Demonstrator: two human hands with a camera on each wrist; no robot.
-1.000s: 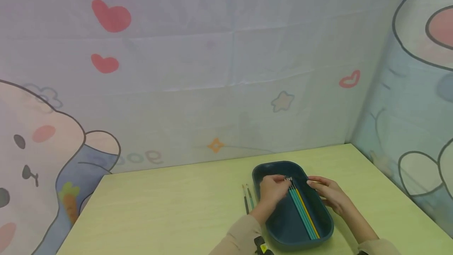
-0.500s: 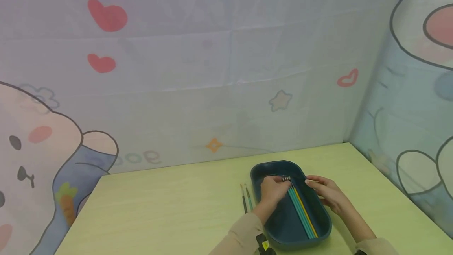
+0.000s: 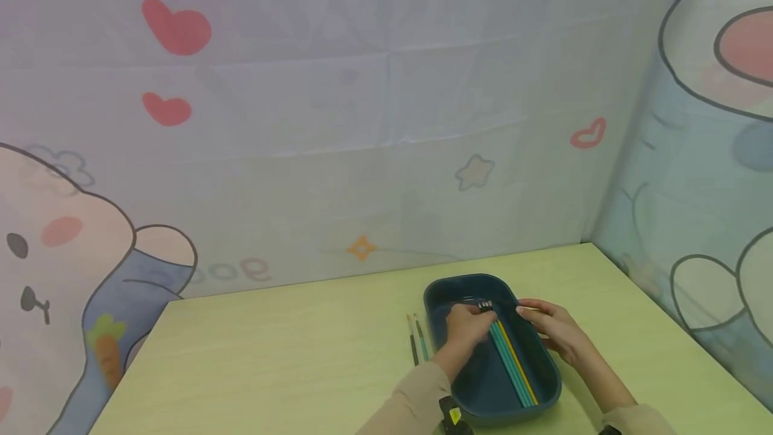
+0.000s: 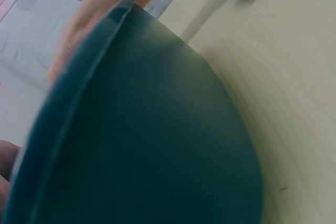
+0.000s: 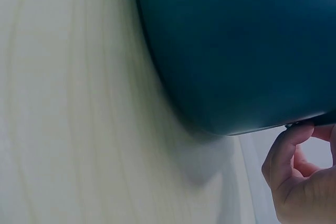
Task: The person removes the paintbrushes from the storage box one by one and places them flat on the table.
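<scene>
A dark blue rectangular tray [image 3: 483, 391] sits on the table at the right in the head view. Inside it lies a slanting row of several paintbrushes [image 3: 512, 362], with teal handles and a yellow one at the right side. My left hand [image 3: 466, 334] reaches over the tray's left side and pinches the brushes near their tips, which show just beyond the fingers. At the tray's right side, my right hand [image 3: 558, 331] grips the rim. The tray's outer wall [image 4: 157, 114] fills much of the left wrist view, hiding the brushes there.
Two more paintbrushes [image 3: 417, 341] lie on the table left of the tray, partly hidden by the left arm. The pale yellow table [image 3: 272, 354] ends at a patterned cloth backdrop [image 3: 314, 173] behind and to the right.
The head view has shifted slightly, so everything sits a little further left. My left fingers have slid slightly down from the brush tips. The right hand stays on the tray's rim.
</scene>
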